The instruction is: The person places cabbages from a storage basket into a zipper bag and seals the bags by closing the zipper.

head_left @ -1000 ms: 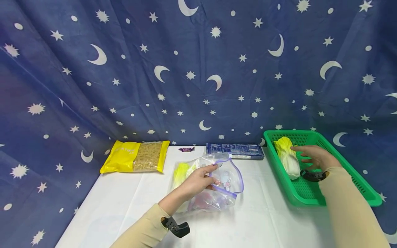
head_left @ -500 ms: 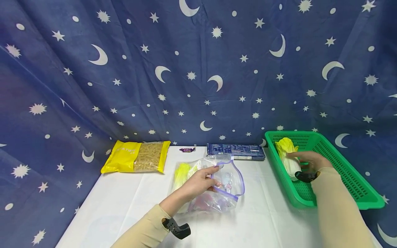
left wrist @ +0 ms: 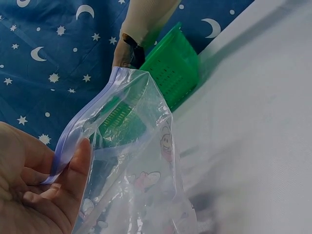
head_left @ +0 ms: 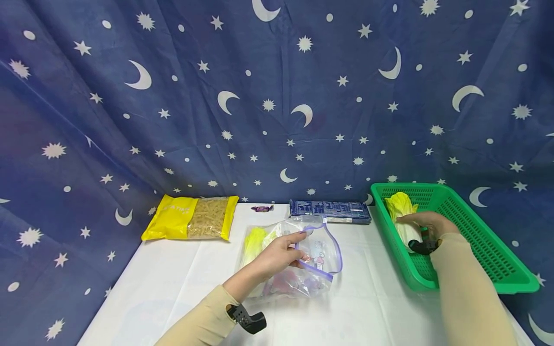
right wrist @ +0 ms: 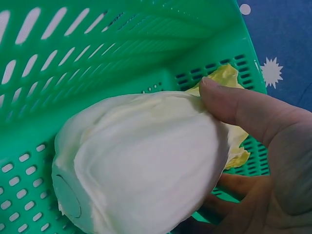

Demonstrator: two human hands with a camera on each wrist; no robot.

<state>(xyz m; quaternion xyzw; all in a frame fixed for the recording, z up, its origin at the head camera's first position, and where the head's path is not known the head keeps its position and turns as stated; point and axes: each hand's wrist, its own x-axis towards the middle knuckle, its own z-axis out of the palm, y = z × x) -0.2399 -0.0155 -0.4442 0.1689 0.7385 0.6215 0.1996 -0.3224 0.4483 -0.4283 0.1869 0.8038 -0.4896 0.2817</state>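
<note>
Star-and-moon cloth backs one white table [head_left: 372, 307]. Left hand [head_left: 277, 254] pinches one zip bag [head_left: 318, 259] at its rim; right hand [head_left: 426, 226] grasps one cabbage [head_left: 400, 206] in one green basket [head_left: 489, 250]. One pasta packet [head_left: 190, 218], writing unreadable.

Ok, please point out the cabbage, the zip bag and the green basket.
cabbage [right wrist: 141, 161], right wrist view, its white body.
zip bag [head_left: 318, 252], head view, its clear front near the mouth.
green basket [head_left: 484, 226], head view, its right wall.

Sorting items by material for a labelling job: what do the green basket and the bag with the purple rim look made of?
Green basket: apparently rigid moulded plastic, with slotted walls and a slight sheen. Bag: thin clear plastic film, glossy and crumpled, with a purple zip strip; the basket shows through it in the left wrist view.
</note>
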